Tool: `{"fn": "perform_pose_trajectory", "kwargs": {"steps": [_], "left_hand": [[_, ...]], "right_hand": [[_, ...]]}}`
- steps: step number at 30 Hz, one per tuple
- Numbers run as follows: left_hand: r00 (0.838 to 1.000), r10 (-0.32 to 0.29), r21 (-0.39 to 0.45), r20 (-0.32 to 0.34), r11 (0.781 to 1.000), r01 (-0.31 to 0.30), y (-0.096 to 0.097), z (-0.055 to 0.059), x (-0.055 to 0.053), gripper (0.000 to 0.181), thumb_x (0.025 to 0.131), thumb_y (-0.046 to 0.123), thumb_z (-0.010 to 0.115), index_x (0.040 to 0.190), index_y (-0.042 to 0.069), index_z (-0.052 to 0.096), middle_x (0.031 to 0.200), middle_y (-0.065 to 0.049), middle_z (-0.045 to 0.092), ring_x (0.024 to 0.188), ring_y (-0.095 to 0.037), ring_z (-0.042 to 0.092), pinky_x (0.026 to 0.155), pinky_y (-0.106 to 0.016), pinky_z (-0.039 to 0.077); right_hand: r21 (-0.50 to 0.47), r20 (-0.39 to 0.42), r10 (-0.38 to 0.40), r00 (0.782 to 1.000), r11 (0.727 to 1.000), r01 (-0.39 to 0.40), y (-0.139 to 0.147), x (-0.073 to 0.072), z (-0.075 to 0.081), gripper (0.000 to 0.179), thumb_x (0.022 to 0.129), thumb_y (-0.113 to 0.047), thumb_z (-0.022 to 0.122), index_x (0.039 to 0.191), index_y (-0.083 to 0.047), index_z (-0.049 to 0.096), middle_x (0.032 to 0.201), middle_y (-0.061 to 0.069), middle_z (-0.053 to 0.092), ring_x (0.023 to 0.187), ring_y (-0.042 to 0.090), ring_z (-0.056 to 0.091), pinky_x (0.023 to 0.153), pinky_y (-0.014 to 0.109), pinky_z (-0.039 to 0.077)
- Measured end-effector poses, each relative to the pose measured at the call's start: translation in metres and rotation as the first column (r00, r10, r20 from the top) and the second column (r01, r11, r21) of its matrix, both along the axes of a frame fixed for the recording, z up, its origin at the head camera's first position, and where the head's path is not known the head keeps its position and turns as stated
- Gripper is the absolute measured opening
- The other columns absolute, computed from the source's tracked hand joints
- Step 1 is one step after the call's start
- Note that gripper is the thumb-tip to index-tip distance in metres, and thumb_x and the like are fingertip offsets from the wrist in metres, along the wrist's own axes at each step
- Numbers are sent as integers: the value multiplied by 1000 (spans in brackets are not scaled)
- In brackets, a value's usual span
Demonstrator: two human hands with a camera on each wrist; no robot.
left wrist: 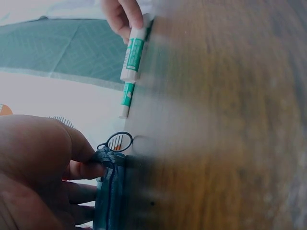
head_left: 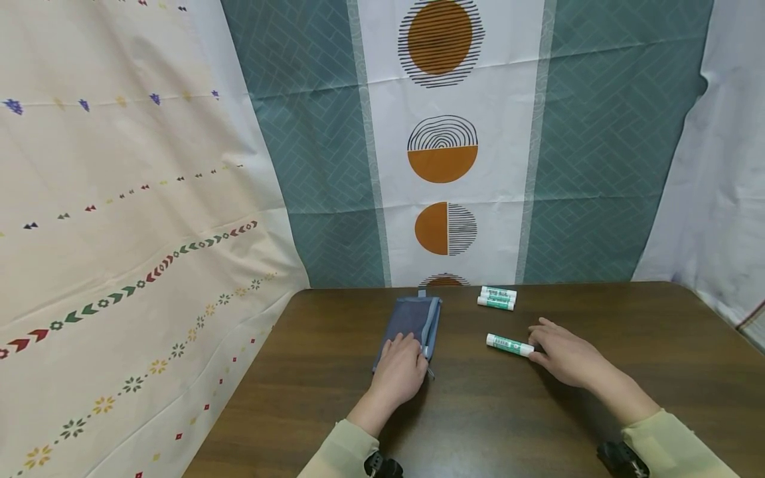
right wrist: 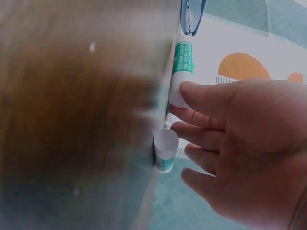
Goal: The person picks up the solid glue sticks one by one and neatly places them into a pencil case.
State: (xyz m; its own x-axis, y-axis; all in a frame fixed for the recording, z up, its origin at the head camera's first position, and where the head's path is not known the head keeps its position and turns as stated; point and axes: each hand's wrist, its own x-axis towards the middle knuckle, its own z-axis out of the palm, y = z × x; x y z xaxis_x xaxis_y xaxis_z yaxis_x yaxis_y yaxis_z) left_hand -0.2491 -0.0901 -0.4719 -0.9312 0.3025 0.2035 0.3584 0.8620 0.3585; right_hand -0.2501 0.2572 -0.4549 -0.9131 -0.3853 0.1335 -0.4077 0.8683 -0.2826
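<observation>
A blue zip pouch (head_left: 412,315) lies flat on the brown table, with a ring-shaped zipper pull (left wrist: 120,142) at its near end. My left hand (head_left: 400,372) rests over the pouch's near part; thumb and index finger grip its zipper edge while the other fingers lie across the top. To the right, a white and green glue stick (head_left: 508,344) lies low over the table. My right hand (head_left: 570,355) pinches its right-hand white end between thumb and index finger (right wrist: 189,116). The remaining fingers of that hand are spread loosely.
Two more glue sticks (head_left: 496,303) lie side by side farther back, right of the pouch. The table's (head_left: 466,425) far edge runs behind them. Patterned cloths (head_left: 442,99) hang behind and to the left. Each wrist bears a black camera.
</observation>
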Motion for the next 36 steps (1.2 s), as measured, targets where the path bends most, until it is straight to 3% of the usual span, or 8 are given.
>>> {"fn": "perform_pose_trajectory", "kwargs": {"steps": [13, 17, 21, 25, 29, 33, 36], "left_hand": [[1000, 3, -1, -4, 1000, -3, 1, -2, -1, 19, 107, 11, 60, 89, 10, 64, 153, -23, 63, 150, -47, 50, 125, -66, 34], [1000, 1, 6, -5, 1000, -1, 1, -1, 0, 20, 107, 11, 60, 88, 10, 63, 152, -23, 63, 150, -47, 50, 125, -66, 34], [1000, 3, 2, -10, 1000, -3, 0, -1, 0, 19, 108, 12, 61, 89, 10, 65, 153, -23, 64, 150, -47, 51, 125, -66, 35], [1000, -2, 6, -19, 1000, 2, 0, -2, 0, 20, 107, 10, 61, 88, 9, 64, 152, -24, 63, 150, -48, 51, 124, -67, 35], [999, -27, 34, -41, 999, 28, -1, -4, 0, 23, 107, 8, 60, 83, 10, 60, 151, -27, 63, 148, -51, 51, 122, -70, 36], [992, -30, 53, -122, 998, 37, -4, -27, -12, 22, 105, 12, 59, 83, 12, 60, 147, -26, 66, 144, -53, 55, 117, -73, 40], [994, -23, 41, -112, 999, 27, -3, -27, -12, 20, 105, 13, 59, 86, 11, 63, 148, -25, 66, 145, -51, 55, 117, -72, 40]], "right_hand": [[-48, -13, -22, 1000, 999, 22, -9, -1, 0, 14, 102, -18, 80, 102, -11, 68, 142, 32, 66, 144, 59, 50, 107, 74, 47], [-58, -56, -18, 998, 998, 14, -13, -1, -1, 17, 99, -17, 83, 104, -10, 68, 120, 16, 73, 115, 40, 70, 91, 59, 59], [-82, -71, -13, 997, 997, 7, -19, -2, 0, 19, 97, -16, 85, 106, -10, 68, 106, 1, 69, 91, 20, 63, 75, 46, 56], [-101, -51, -10, 999, 995, 5, -26, -2, 2, 18, 99, -16, 83, 108, -10, 69, 109, 3, 71, 93, 20, 65, 73, 45, 56], [-99, -38, -3, 999, 995, -1, -34, -3, 3, 19, 101, -17, 82, 113, -6, 70, 118, 11, 73, 106, 31, 72, 79, 50, 60], [-95, -23, 9, 1000, 995, -11, -45, -7, 3, 23, 102, -18, 80, 118, -3, 72, 123, 16, 73, 114, 39, 73, 89, 57, 60], [-99, -6, 13, 1000, 995, -14, -53, -10, 3, 24, 103, -19, 80, 119, -3, 72, 123, 15, 73, 114, 37, 73, 90, 57, 60]]}}
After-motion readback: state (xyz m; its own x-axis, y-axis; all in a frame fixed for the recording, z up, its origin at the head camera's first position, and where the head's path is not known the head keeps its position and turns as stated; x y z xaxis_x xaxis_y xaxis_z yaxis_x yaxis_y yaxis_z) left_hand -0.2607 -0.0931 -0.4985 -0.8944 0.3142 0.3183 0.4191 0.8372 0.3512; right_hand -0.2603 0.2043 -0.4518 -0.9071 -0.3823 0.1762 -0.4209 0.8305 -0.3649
